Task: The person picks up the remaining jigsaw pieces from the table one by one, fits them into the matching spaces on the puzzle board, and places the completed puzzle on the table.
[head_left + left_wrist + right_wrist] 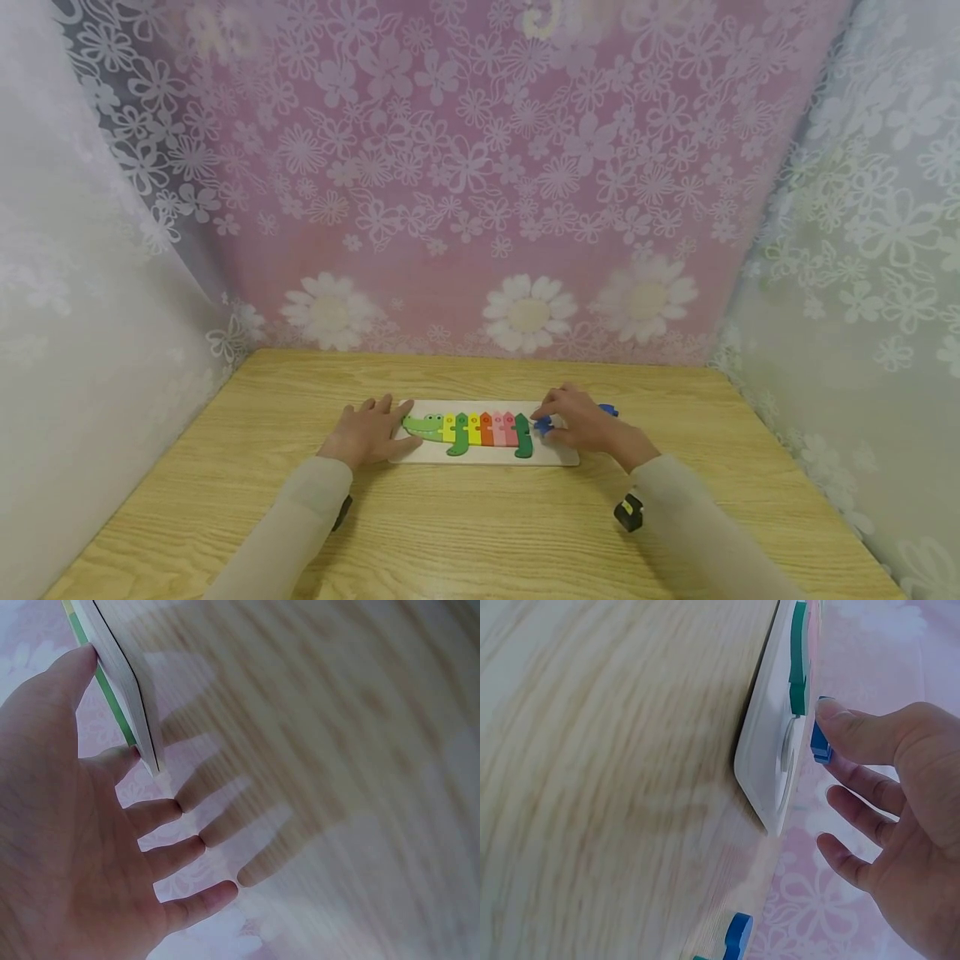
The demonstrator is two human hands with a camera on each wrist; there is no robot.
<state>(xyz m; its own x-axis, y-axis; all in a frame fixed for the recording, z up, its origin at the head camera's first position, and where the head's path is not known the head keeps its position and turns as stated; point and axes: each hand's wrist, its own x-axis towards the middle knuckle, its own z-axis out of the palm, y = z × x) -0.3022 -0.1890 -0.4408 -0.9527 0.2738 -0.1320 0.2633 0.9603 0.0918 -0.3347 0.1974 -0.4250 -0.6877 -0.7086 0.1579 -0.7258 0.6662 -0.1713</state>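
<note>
Blue piece (543, 426) in right hand (587, 421)

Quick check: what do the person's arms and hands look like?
The left sleeve and right sleeve are plain and off-white. A black device shows beside the left sleeve; another black device, with a yellowish mark, beside the right. Left hand and right hand are ungloved.

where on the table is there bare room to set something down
Bare: the table between the sleeves, nearer than the board; the strip from board to pink backdrop; and left of the left hand. Crowded: the board's right end, where the right hand pinches a blue piece, with another blue piece close by.
</note>
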